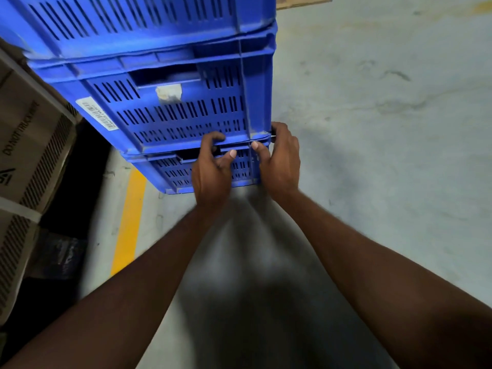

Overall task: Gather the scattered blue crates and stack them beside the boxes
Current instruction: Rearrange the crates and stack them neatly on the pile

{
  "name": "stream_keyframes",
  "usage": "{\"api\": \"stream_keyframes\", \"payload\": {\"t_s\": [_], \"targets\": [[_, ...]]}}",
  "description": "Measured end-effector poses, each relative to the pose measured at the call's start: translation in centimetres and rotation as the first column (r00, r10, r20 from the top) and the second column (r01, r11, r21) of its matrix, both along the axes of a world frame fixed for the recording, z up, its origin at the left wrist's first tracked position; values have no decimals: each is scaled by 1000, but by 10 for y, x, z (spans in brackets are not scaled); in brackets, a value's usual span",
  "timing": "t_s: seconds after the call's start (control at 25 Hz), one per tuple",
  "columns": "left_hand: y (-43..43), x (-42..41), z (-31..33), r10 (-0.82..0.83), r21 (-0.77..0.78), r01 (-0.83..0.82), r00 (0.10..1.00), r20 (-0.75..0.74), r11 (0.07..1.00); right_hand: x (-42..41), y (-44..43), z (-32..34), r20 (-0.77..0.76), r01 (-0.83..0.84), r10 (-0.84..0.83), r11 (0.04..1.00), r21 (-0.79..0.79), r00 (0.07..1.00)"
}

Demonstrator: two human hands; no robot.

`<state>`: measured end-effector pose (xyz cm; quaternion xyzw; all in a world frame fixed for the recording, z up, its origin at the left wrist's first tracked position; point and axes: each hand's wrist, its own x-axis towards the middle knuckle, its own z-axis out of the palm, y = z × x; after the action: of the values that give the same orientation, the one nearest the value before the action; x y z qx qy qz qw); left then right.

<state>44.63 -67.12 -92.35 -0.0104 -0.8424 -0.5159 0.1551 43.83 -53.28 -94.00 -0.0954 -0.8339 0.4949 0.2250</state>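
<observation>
A: What are the hands doing?

B: Both are closed on the stack of blue crates. The left hand [211, 166] has its fingers hooked into the seam between the middle crate [170, 107] and the bottom crate [170, 170], thumb pressed on the bottom crate's slotted wall. The right hand [279, 155] wraps the near right corner at that same seam, thumb on the front and fingers round the side. A tight grip on each, holding crate edge.

A: How many crates?

B: Three in view, stacked one on another: the bottom one on the floor [372, 129], the middle one, and a top crate [127, 20] cut off by the frame edge. The middle crate carries a white barcode label [97, 113] and a torn scrap of tape [169, 92] under its handle slot.

A: Anything in them?

B: I cannot tell; only the vented side walls show.

A: And around the stack?

B: Just to the left, two strapped cardboard boxes [29, 145], one above the other, the upper printed "DO NOT TRUCK". A yellow floor line [129, 222] runs between boxes and arms. The stack stands close beside the boxes.
</observation>
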Motion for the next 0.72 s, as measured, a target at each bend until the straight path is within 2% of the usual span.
{"api": "stream_keyframes", "payload": {"t_s": [0.16,0.36,0.48,0.52,0.56,0.6,0.68,0.72], "targets": [[13,-4,3,27,182,-38,998,60,983,-6,11,2,-24,5,-3,996,84,1000],[2,-14,2,19,121,-24,999,43,992,-8,28,-3,-50,-160,168,977,142,984],[2,-15,-1,58,140,-66,996,63,988,-9,32,-3,-43,-178,194,954,241,980],[3,-12,5,54,146,-65,996,77,987,-9,31,6,1,-194,202,939,285,979],[4,-9,11,53,81,-62,993,108,995,-10,32,18,88,-226,209,920,319,974],[8,-4,17,64,-51,-58,988,142,997,-9,36,34,206,-270,209,902,336,956],[14,5,47,102,-186,-55,963,248,981,-4,51,73,385,-384,276,892,238,881],[22,11,72,127,-150,-88,954,272,985,1,58,95,407,-393,308,908,144,860]]}}
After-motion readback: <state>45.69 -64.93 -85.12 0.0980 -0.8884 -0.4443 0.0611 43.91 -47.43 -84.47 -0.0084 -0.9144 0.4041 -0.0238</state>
